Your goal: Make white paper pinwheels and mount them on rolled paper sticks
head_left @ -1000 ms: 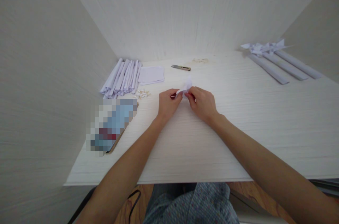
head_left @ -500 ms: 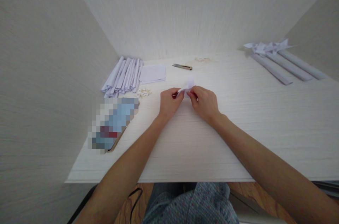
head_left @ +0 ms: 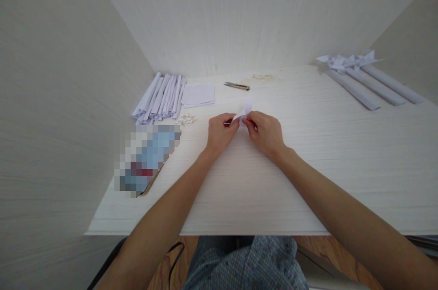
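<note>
**Two hands pinching a small piece of white paper over a table**

Nearest the viewer, a lap in checked fabric [head_left: 246,265] shows below the front edge of the white table [head_left: 239,198]. Both bare forearms reach forward over the tabletop and meet near its middle.

The left hand [head_left: 219,132] and the right hand [head_left: 265,132] face each other, fingertips almost touching. Between them sits a small piece of white paper [head_left: 243,111], partly folded, its free end standing up above the fingertips. The thumb and forefinger of each hand are closed on the lower part of the paper, the left from its left side, the right from its right side; the remaining fingers are curled in. The paper is held just above the table, roughly centred in the workspace.

To the left, near the side wall, lies a blurred flat object [head_left: 147,157]. Beyond it lies a small heap of pale scraps [head_left: 185,119], then a bundle of rolled paper tubes [head_left: 159,98] fanned side by side, with a stack of flat white sheets [head_left: 198,95] just beside them.

Farther back, near the rear wall, lie small snips [head_left: 236,85] and a scatter of pale bits [head_left: 262,77]. At the far right, three long paper tubes [head_left: 372,87] lie in a row, with folded paper shapes [head_left: 345,60] at their far ends.
</note>
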Available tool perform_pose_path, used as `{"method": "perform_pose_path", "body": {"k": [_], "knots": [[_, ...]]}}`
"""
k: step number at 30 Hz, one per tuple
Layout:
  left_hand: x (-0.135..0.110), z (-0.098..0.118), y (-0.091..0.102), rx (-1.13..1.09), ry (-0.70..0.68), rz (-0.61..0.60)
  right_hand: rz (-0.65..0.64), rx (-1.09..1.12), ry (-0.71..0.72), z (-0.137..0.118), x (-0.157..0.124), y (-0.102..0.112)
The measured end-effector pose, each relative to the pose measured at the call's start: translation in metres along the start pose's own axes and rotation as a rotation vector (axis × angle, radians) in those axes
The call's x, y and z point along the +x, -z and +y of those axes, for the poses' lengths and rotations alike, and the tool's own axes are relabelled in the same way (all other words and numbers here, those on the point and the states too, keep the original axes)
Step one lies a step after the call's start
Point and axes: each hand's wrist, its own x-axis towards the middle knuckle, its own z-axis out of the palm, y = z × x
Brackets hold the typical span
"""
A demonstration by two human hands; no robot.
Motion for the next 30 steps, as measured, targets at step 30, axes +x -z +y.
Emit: {"method": "perform_pose_path", "body": {"k": [30], "knots": [[-0.0012, -0.0022, -0.0017, 0.084, -0.131, 0.005, 0.066, 0.002, 0.016, 0.0029, 0.0007, -0.0015]]}}
